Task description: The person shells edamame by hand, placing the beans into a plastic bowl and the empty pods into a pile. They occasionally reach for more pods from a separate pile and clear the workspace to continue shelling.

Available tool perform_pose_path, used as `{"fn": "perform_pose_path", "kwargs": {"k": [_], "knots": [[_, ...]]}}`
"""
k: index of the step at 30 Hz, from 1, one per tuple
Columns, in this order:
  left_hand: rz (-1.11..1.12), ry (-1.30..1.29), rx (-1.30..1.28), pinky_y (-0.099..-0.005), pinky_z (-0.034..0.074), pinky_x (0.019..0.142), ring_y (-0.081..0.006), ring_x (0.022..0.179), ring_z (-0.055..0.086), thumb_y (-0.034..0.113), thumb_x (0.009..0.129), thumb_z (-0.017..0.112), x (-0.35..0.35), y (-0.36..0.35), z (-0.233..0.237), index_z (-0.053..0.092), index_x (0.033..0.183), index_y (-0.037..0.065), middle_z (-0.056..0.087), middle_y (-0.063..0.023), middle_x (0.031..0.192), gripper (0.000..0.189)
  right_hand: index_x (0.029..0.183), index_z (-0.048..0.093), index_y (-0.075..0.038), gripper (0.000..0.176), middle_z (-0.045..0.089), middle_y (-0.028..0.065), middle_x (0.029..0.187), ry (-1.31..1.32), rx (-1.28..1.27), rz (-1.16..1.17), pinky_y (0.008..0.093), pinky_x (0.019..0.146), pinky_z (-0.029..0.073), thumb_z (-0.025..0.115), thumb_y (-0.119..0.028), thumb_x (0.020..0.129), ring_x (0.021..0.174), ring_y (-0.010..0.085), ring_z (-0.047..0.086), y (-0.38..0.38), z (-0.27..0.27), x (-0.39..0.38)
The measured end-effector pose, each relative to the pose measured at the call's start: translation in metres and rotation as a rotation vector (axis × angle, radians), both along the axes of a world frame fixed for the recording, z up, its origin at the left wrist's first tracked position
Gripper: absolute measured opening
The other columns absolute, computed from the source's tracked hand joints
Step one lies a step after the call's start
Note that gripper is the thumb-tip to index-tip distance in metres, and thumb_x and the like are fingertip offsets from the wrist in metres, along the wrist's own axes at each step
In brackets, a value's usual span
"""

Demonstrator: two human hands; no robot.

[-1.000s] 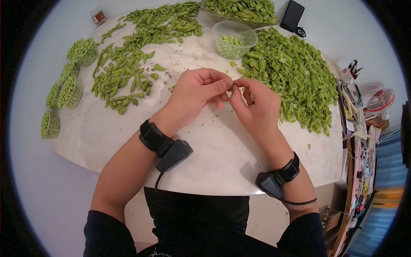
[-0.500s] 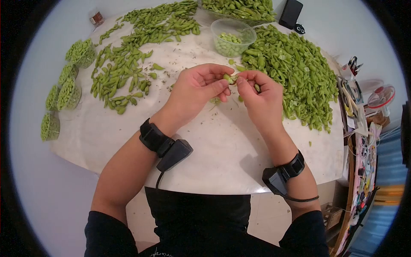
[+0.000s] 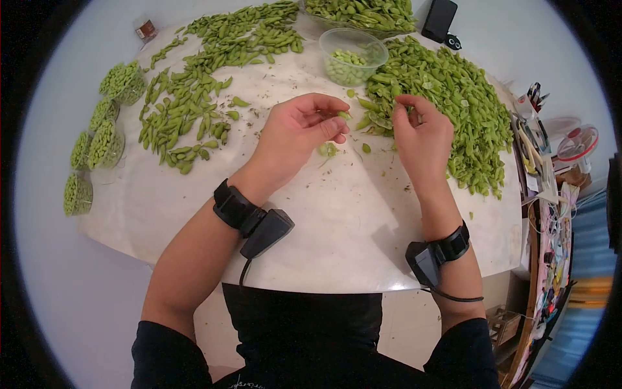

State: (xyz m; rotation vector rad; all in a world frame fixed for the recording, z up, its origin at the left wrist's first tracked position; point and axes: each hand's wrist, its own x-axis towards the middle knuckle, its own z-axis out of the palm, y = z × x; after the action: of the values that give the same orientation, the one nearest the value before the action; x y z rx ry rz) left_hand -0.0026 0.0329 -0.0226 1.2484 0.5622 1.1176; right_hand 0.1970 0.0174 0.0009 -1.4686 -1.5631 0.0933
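Note:
My left hand [image 3: 303,122] is closed over the table, thumb and fingers around a green soybean [image 3: 345,115] whose end shows at the fingertips. To the right, my right hand [image 3: 422,133] is held at the near-left edge of the heap of green pods and shells [image 3: 463,117]. Its thumb and forefinger are drawn together; whatever may be between them is hidden. Just beyond both hands stands a clear plastic bowl [image 3: 353,57] partly filled with shelled beans [image 3: 348,65]. Below the fingers, a pale green shell [image 3: 328,150] and a small green piece [image 3: 367,148] lie on the table.
Whole edamame pods [image 3: 188,113] spread over the left and far parts of the table [image 3: 311,220]. Several clear tubs of beans [image 3: 103,142] line the left edge. A larger container of pods [image 3: 363,16], a black phone [image 3: 440,19] and a pen cup [image 3: 528,104] stand around the rim.
My hands have come apart: the right has moved right to the heap's edge, while the left stays nearly in place with the bean. A small green piece now shows on the table between them.

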Motion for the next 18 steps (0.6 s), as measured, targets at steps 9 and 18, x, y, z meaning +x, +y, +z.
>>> {"fn": "perform_pose_path", "kwargs": {"k": [9, 18], "knots": [[0.007, 0.026, -0.042, -0.0255, 0.050, 0.075, -0.0135, 0.083, 0.062, 0.002, 0.088, 0.060, 0.000, -0.001, 0.001, 0.059, 0.113, -0.004, 0.065, -0.0084, 0.095, 0.025, 0.086, 0.068, -0.002, 0.016, 0.057, 0.0130, 0.060, -0.024, -0.079, 0.385, 0.0298, 0.047, 0.041, 0.066, -0.013, 0.076, 0.047, 0.0192, 0.052, -0.014, 0.002, -0.023], [0.076, 0.240, 0.150, -0.0234, 0.049, 0.070, -0.0112, 0.076, 0.060, -0.001, 0.086, 0.062, 0.003, -0.002, 0.003, 0.065, 0.104, -0.004, 0.065, -0.0067, 0.091, 0.019, 0.081, 0.067, -0.002, 0.013, 0.060, 0.0146, 0.064, -0.091, -0.055, 0.365, 0.0339, 0.052, 0.047, 0.066, -0.013, 0.075, 0.053, 0.0252, 0.058, -0.014, -0.002, -0.023]]}}
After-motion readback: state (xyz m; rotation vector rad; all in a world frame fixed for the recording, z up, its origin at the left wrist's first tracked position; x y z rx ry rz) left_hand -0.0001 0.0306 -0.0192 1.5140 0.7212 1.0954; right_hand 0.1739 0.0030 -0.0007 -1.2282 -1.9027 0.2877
